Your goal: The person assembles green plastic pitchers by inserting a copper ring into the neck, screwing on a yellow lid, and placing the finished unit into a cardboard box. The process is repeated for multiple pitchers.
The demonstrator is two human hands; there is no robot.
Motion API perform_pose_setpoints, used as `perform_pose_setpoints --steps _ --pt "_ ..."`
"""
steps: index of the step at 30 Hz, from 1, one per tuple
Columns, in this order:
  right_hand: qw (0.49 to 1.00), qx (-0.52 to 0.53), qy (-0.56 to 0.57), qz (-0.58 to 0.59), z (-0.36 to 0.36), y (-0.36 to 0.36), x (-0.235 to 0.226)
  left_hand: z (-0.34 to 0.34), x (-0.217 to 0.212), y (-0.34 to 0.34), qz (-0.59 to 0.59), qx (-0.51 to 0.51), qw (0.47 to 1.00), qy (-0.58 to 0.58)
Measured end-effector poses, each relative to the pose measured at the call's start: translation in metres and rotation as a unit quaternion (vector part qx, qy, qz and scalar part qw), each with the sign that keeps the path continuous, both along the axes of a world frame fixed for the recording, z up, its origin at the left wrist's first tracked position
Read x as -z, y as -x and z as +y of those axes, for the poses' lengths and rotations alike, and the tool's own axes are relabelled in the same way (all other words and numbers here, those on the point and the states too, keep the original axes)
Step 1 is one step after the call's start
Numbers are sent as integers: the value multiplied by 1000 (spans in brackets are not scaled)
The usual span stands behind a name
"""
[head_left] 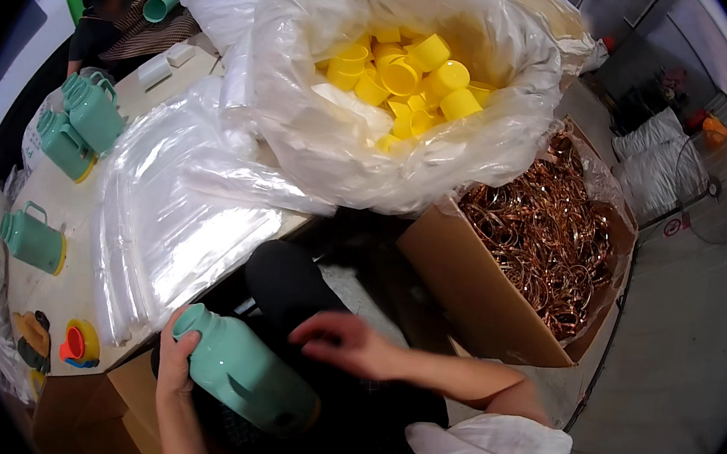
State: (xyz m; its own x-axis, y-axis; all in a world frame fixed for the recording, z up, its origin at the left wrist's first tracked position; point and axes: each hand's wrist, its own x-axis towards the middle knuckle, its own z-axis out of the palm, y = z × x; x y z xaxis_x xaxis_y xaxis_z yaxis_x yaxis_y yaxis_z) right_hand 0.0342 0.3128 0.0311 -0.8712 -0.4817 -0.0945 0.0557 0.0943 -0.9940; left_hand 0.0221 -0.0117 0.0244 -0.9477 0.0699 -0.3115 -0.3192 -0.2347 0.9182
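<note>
A mint-green thermos jug [248,378] lies tilted across my lap, its open neck pointing to the upper left. My left hand [178,354] is wrapped round it just below the neck, thumb along the near side. A handle stub sticks out from the jug's side, and a yellow rim shows at its base. My right hand [343,344] hovers to the right of the jug, apart from it, above my dark-clad legs. Its fingers look curled but are smeared by motion, and I cannot make out anything in them.
A large clear plastic bag [302,134] of yellow cups [400,75] stands ahead. Right of it is a cardboard box [480,286] of coppery strips [546,236]. Plastic sheets [181,209] and several green jugs [34,239] occupy the table [29,287]. Another person [103,18] holds a green cylinder [163,3].
</note>
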Motion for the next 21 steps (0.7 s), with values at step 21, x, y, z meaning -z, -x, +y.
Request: perform_pose_setpoints --steps 21 --pt "770 452 -399 211 361 88 28 -21 38 5 12 -11 993 113"
